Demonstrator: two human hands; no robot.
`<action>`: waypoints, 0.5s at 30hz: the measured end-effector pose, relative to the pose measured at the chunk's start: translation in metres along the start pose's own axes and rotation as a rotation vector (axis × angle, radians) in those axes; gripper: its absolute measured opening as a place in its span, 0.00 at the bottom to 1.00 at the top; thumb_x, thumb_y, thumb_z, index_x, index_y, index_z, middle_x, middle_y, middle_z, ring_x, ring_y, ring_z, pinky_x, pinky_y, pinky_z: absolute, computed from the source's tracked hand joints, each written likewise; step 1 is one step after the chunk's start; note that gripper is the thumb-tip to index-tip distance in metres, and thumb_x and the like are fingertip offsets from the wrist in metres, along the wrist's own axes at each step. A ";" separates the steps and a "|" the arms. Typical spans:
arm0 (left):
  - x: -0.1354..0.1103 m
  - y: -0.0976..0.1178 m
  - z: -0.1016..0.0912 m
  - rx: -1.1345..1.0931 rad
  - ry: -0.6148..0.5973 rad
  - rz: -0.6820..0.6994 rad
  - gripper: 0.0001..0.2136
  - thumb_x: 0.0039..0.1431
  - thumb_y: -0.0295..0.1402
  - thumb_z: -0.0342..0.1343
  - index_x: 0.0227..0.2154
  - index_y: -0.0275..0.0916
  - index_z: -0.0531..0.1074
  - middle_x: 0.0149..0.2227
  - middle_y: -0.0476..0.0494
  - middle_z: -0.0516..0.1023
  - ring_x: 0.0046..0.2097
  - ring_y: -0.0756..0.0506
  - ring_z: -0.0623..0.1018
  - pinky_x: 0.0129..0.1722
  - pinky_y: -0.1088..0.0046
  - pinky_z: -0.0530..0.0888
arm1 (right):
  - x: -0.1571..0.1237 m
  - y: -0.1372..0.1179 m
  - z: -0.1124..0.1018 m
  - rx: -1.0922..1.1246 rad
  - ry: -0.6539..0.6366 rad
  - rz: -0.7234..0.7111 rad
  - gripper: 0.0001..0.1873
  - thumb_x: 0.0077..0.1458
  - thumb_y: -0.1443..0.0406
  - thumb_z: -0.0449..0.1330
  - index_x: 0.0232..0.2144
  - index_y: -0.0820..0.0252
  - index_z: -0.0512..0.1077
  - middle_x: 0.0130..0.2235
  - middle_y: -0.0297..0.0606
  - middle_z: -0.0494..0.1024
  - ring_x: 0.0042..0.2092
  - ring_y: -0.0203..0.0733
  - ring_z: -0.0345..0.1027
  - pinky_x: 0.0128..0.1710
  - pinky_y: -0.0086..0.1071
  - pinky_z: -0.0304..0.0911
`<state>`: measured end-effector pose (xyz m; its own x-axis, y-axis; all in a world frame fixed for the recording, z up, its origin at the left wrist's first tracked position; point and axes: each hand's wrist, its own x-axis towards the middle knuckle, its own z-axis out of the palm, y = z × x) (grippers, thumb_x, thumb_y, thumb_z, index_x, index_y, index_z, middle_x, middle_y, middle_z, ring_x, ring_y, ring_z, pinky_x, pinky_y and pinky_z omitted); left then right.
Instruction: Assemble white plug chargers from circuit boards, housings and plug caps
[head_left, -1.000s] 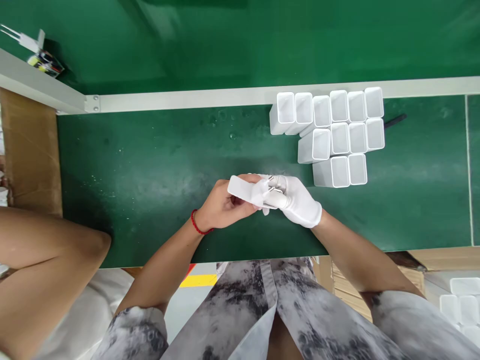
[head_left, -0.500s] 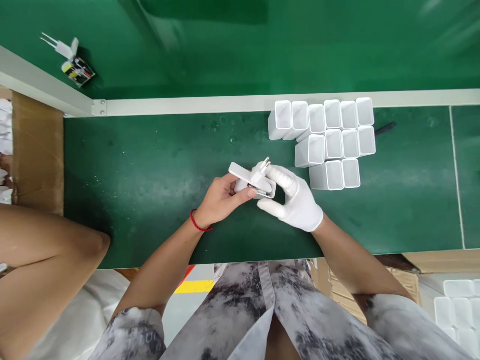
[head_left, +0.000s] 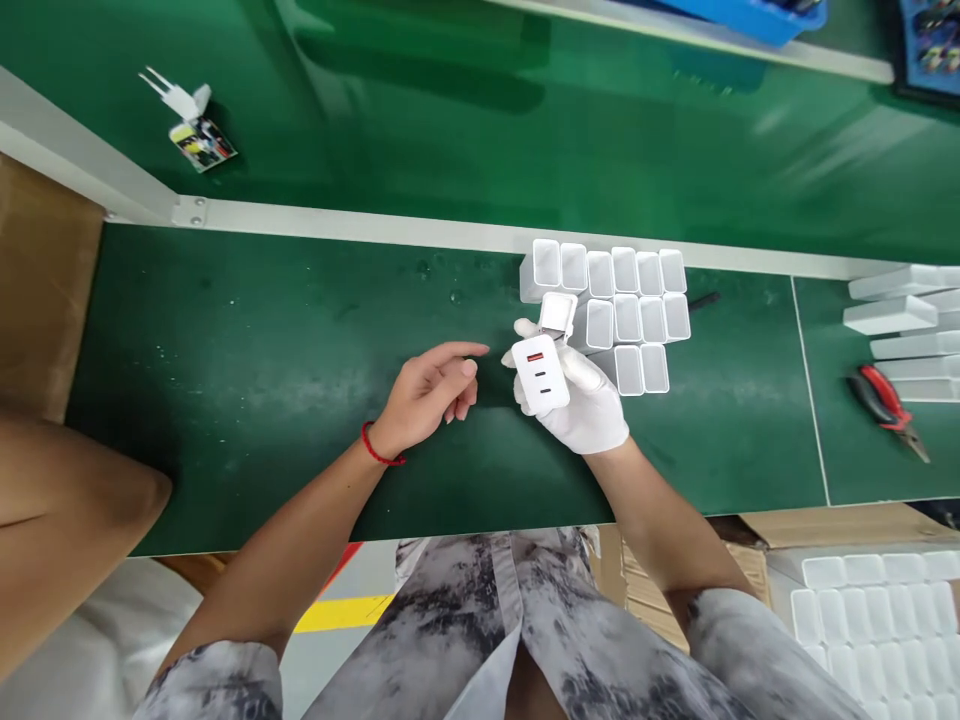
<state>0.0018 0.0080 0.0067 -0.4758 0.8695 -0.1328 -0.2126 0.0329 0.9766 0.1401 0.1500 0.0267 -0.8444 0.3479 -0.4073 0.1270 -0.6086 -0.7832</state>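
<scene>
My right hand (head_left: 589,405), in a white glove, grips a white charger (head_left: 538,374) whose port face, with one red port and two slots, points up at me. A small white cap (head_left: 558,312) sits at the charger's far end. My bare left hand (head_left: 426,393), with a red band at the wrist, hovers just left of the charger with fingers apart and holds nothing. Right behind the charger stands a cluster of several white open-topped casings (head_left: 626,305) on the green belt (head_left: 262,350).
A metal rail (head_left: 360,225) crosses the belt behind the casings. Red-handled pliers (head_left: 889,405) and stacked white trays (head_left: 896,312) lie at the right. A small plug part (head_left: 191,125) rests far left. A tray of white casings (head_left: 870,620) sits low right, a bare knee at left.
My left hand has let go of the charger and drawn back to the left. My right hand now holds it alone, turned port face up. The view has shifted right.
</scene>
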 end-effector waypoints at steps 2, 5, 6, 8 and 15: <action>-0.001 0.000 0.000 0.013 -0.005 0.002 0.23 0.59 0.52 0.58 0.43 0.34 0.74 0.20 0.50 0.73 0.18 0.53 0.71 0.14 0.80 0.66 | 0.001 0.000 0.001 -0.010 0.002 -0.004 0.32 0.51 0.47 0.62 0.53 0.54 0.67 0.51 0.41 0.75 0.38 0.41 0.72 0.33 0.36 0.74; -0.002 0.001 0.001 0.014 -0.016 0.006 0.22 0.59 0.52 0.59 0.41 0.35 0.75 0.20 0.51 0.73 0.19 0.53 0.71 0.15 0.80 0.67 | 0.001 0.001 0.001 -0.020 0.008 0.020 0.32 0.50 0.47 0.62 0.54 0.54 0.67 0.52 0.41 0.74 0.37 0.40 0.71 0.32 0.36 0.74; -0.002 0.001 0.001 0.012 -0.021 0.011 0.22 0.58 0.52 0.59 0.40 0.35 0.75 0.20 0.51 0.72 0.19 0.53 0.71 0.16 0.80 0.67 | 0.001 0.002 0.001 -0.025 0.007 0.023 0.32 0.51 0.47 0.62 0.54 0.53 0.67 0.52 0.40 0.74 0.37 0.40 0.71 0.32 0.36 0.74; -0.003 0.001 0.001 0.010 -0.031 0.027 0.21 0.58 0.51 0.59 0.39 0.35 0.75 0.20 0.51 0.72 0.19 0.53 0.70 0.16 0.80 0.67 | 0.002 0.004 0.001 -0.031 0.000 0.014 0.30 0.52 0.48 0.61 0.53 0.53 0.67 0.51 0.40 0.74 0.37 0.39 0.71 0.33 0.36 0.74; -0.004 0.001 0.002 0.053 -0.069 0.064 0.20 0.59 0.50 0.58 0.37 0.34 0.75 0.21 0.51 0.72 0.19 0.54 0.70 0.17 0.80 0.66 | 0.002 0.007 0.003 0.019 -0.035 -0.007 0.27 0.52 0.51 0.62 0.52 0.53 0.67 0.45 0.35 0.74 0.32 0.35 0.68 0.33 0.33 0.72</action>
<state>0.0048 0.0058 0.0085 -0.4270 0.9023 -0.0594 -0.1373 0.0002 0.9905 0.1377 0.1450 0.0218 -0.8631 0.3273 -0.3846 0.1110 -0.6201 -0.7767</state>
